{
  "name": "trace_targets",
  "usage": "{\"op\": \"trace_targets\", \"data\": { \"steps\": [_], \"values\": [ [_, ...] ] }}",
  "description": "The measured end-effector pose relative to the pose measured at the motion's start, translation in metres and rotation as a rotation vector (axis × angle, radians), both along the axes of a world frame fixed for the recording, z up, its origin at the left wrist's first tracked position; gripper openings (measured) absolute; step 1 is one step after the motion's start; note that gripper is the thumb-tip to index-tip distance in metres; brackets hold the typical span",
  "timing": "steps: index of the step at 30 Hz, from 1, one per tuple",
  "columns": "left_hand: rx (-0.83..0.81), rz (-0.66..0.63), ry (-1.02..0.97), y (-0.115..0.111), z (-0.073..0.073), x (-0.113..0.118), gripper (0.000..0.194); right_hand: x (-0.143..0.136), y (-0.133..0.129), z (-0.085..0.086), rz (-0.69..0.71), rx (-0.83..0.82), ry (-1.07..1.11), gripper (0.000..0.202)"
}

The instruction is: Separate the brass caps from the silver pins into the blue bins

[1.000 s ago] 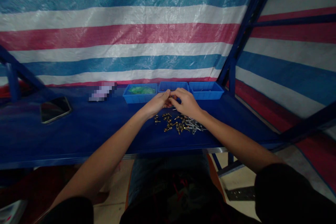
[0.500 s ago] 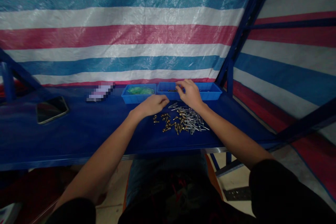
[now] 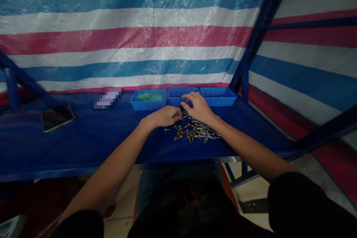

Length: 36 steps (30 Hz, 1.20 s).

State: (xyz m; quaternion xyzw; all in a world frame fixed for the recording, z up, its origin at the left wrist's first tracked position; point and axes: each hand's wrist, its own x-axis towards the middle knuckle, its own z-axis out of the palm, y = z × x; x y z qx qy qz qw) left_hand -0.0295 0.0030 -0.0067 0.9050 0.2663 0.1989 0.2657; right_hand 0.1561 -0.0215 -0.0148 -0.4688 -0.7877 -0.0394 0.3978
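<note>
Striped sheeting (image 3: 125, 39) hangs behind your blue table (image 3: 92, 148), and blue trays (image 3: 220, 102) line its far edge. Your left hand (image 3: 167, 116) has its fingers bunched together above the brass pieces (image 3: 178, 134) — I can't tell whether they grip one. Your right hand (image 3: 196, 107), thumb and fingers apart, hovers before the middle tray (image 3: 174, 101). Brass pieces and silver pins (image 3: 205, 132) lie toward the near edge.
</note>
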Motion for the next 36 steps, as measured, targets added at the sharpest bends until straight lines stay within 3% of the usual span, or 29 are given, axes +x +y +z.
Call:
{"op": "trace_targets", "data": {
  "steps": [5,11,16,22,27,36],
  "values": [
    [0.010,0.167,-0.149,0.002,0.004,0.002,0.014,0.001,-0.001,0.001,0.099,-0.014,0.013,0.017],
    [-0.217,0.349,-0.362,0.001,0.006,0.009,0.014,0.001,-0.005,0.004,0.152,0.017,0.080,0.013],
    [-0.418,0.348,-0.560,-0.009,0.008,0.018,0.014,-0.006,-0.005,0.005,-0.050,-0.071,0.264,0.017],
    [-0.614,0.265,-0.665,-0.013,0.009,0.020,0.014,-0.009,-0.006,0.007,0.056,-0.145,0.428,0.020],
    [-0.699,0.197,-0.710,-0.017,0.006,0.025,0.015,-0.012,-0.010,0.008,-0.027,-0.078,0.398,0.019],
    [-0.773,0.302,-0.855,-0.023,0.011,0.032,0.003,-0.015,-0.012,0.002,-0.059,-0.056,0.253,0.015]
  ]
}}
